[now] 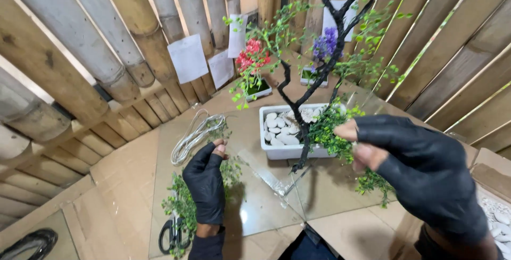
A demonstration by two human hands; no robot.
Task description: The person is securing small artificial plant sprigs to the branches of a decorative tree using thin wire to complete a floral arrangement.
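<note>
- Pinching a leafy sprig [340,132] on the black tree [306,95] with right hand [420,169], thumb and forefinger closed on it.
- Resting left hand [206,183] on loose green sprigs [183,207], fingertips closed on a small piece.
- Standing in white planter [277,151] of pebbles [279,127], centre of table.
- Lying nearby: wire coil [194,135], scissors [173,233].

Lighting is even and moderately bright, from above — soft shadows only. The glass tabletop [266,196] carries pale glare and reflections. Wide-angle distortion bows the bamboo wall [80,52] at the edges. The right hand [420,169], close to the lens, is slightly blurred.
</note>
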